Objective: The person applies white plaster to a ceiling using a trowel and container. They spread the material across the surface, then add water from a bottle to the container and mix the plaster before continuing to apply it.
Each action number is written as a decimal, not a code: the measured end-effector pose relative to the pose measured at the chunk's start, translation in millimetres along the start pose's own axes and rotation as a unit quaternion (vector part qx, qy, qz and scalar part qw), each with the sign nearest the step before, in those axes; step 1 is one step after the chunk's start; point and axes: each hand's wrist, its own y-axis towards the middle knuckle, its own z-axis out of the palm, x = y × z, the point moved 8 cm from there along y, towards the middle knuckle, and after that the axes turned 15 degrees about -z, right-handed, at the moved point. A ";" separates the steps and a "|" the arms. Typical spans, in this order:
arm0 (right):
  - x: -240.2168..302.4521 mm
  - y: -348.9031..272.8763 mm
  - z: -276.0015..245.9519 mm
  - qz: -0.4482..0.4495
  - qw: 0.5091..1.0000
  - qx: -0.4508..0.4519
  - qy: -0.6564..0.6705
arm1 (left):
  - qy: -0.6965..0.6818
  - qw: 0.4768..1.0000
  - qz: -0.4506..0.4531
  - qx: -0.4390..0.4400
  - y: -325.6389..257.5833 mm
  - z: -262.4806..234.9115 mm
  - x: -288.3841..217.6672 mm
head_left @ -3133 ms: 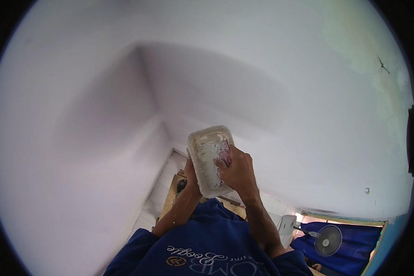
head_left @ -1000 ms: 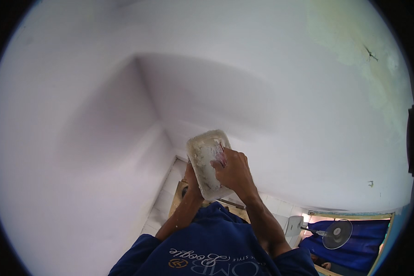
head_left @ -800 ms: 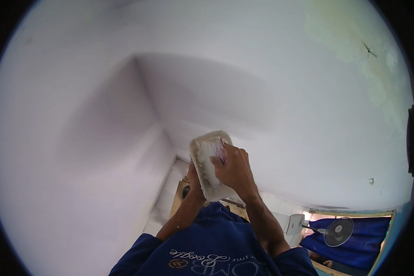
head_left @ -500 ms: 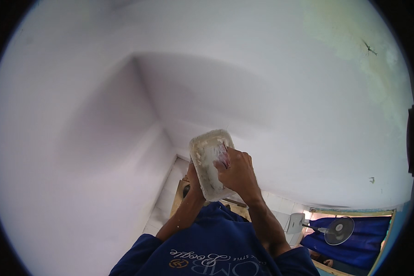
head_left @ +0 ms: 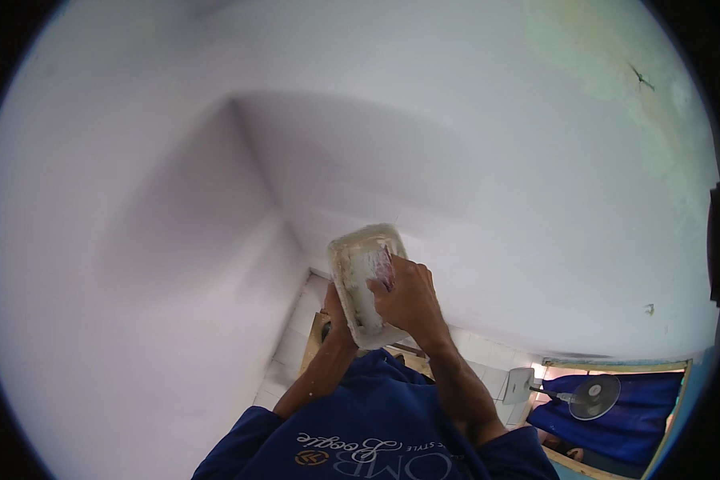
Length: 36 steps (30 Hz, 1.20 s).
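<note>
- Two bare hands, the left hand [head_left: 337, 310] and the right hand [head_left: 409, 298], meet at a rectangular off-white tray [head_left: 366, 232] with rounded corners, raised in front of the person's torso and coated inside with whitish paste [head_left: 362, 306].
- Left hand: supports the tray along its left side; the fingers are mostly hidden behind it, so whether they are spread or curled cannot be told.
- Right hand: reaches over the tray's right edge and pinches a flat, dark-red tool [head_left: 387, 272] smeared with white, the thumb toward the tray's middle. The tool lies over the interior; contact with the bottom cannot be made out.
- Torso: a dark-blue shirt [head_left: 360, 408] with light printing, below the tray.
- Surroundings: a pale left wall [head_left: 128, 320] and a pale right wall [head_left: 472, 168] join in a shadowed corner; the right wall bears a greenish patch [head_left: 608, 88] at upper right.
- Below: white floor tiles [head_left: 286, 352] and a yellowish wooden surface [head_left: 315, 330], partly hidden by the left forearm.
- Lower right: a round grey fan [head_left: 594, 397] before a blue curtain [head_left: 644, 412].
</note>
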 end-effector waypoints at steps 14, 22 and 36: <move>-11.3 -2.9 -16.3 -0.002 0.999 -0.020 0.027 | 0.017 0.998 -0.008 -0.057 1.7 -15.6 4.5; -5.5 12.9 -36.2 -0.006 1.000 -0.014 0.006 | -0.041 0.999 -0.027 -0.006 2.8 11.6 0.6; -2.6 6.2 -6.9 -0.011 1.000 0.006 -0.017 | 0.008 1.000 0.015 -0.006 4.2 -5.6 -2.1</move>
